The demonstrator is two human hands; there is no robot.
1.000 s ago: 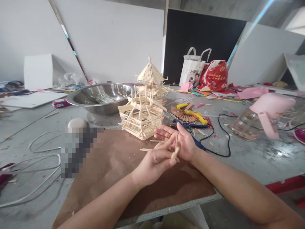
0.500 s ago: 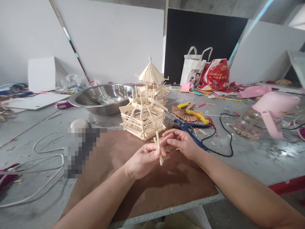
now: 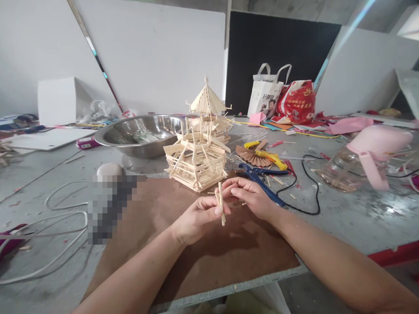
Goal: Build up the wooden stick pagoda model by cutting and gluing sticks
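Note:
My left hand (image 3: 196,218) pinches two short wooden sticks (image 3: 221,203), held nearly upright above a brown board (image 3: 170,244). My right hand (image 3: 252,196) is curled beside them, its fingertips touching the sticks near their upper ends. Just behind both hands stands a pagoda model (image 3: 199,139) built of pale wooden sticks, resting at the board's far edge. A few loose sticks lie on the board near my fingers.
A steel bowl (image 3: 137,133) sits behind the model on the left. Blue pliers (image 3: 262,179), a yellow tool (image 3: 266,157), a paper fan and a black cable lie to the right. A clear jug with pink lid (image 3: 363,159) stands far right. White cable loops lie on the left.
My right hand went from open and flat to curled at the sticks. My left hand turned the sticks upright and lifted them slightly toward the model.

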